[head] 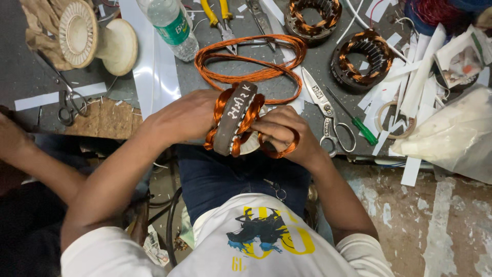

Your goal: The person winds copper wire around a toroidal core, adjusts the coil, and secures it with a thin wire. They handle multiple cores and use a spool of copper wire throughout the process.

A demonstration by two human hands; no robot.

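My left hand point(185, 117) grips a round grey motor stator point(233, 119), held on edge above my lap, with copper windings bulging from both of its sides. My right hand point(283, 132) presses against the stator's right side and holds a small loop of copper wire point(279, 152) that curls under the fingers. A long loose coil of copper wire point(251, 61) lies on the grey table just beyond the stator.
Two wound stators point(313, 16) point(363, 59) rest at the back right. Scissors point(328, 113), a green screwdriver point(359, 123), yellow pliers point(218, 18), a plastic bottle point(171, 25), a wooden spool point(95, 38), second scissors point(69, 100) and white paper strips point(417, 87) crowd the table. Another person's arm point(31, 159) is at the left.
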